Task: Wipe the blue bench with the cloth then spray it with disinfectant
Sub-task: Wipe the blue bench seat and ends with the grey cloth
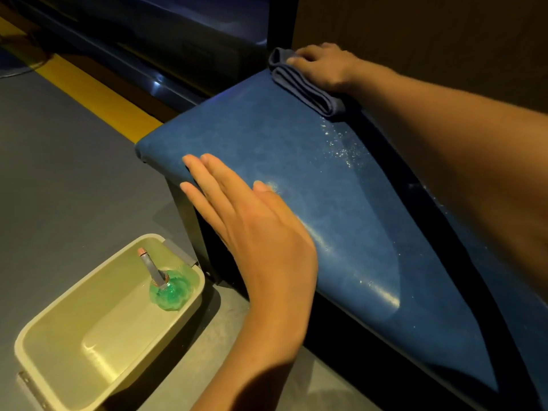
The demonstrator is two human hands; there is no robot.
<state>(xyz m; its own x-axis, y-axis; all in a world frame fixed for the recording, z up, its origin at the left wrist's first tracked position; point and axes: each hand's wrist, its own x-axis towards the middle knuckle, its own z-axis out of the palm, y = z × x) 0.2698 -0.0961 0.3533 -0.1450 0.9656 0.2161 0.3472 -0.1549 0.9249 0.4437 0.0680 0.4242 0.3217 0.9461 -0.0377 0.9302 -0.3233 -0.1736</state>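
The blue bench runs from the upper middle to the lower right, with pale specks and smears on its seat. A folded dark blue cloth lies at the bench's far end by the backrest. My right hand presses flat on top of the cloth. My left hand hovers flat over the bench's front edge, fingers together, holding nothing. A green spray bottle with a grey nozzle lies in a tub on the floor.
A cream plastic tub sits on the grey floor left of the bench. A yellow floor stripe runs diagonally behind it. Dark panels rise behind the bench.
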